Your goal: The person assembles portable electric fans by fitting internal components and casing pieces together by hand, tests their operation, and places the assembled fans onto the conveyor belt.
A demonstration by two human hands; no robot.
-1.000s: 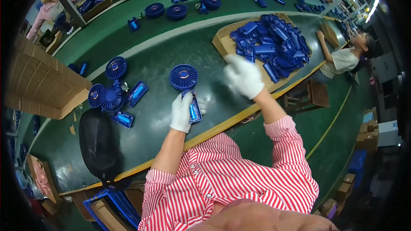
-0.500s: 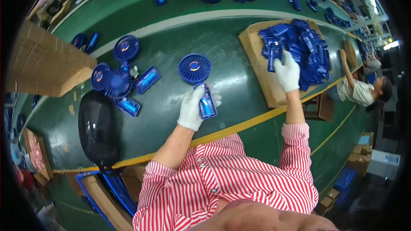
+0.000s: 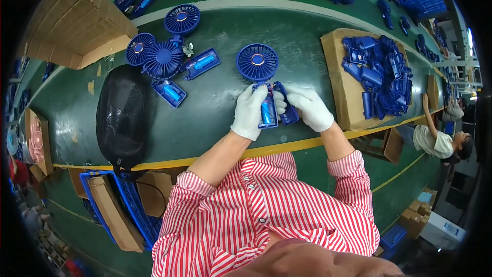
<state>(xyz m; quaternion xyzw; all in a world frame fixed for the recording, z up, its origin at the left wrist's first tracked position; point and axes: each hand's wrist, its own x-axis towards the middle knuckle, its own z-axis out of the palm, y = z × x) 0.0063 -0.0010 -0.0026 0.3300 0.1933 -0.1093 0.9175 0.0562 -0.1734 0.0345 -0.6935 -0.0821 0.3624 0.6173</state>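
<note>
A shallow cardboard tray (image 3: 335,79) sits toward the right end of the green bench (image 3: 225,118), heaped with blue handle covers (image 3: 382,74). At the far left corner a stack of flat brown cartons (image 3: 69,23) leans over the bench edge, and a black mesh bag (image 3: 123,115) lies by the near left edge. Near the middle of the bench, just inside its yellow front strip, a blue handheld fan (image 3: 258,66) lies flat. The gloved left hand (image 3: 249,112) is wrapped round its open handle, forearm angled in from below. The gloved right hand (image 3: 309,106) pinches a blue cover piece (image 3: 287,107) against that handle, wrist bent inward.
</note>
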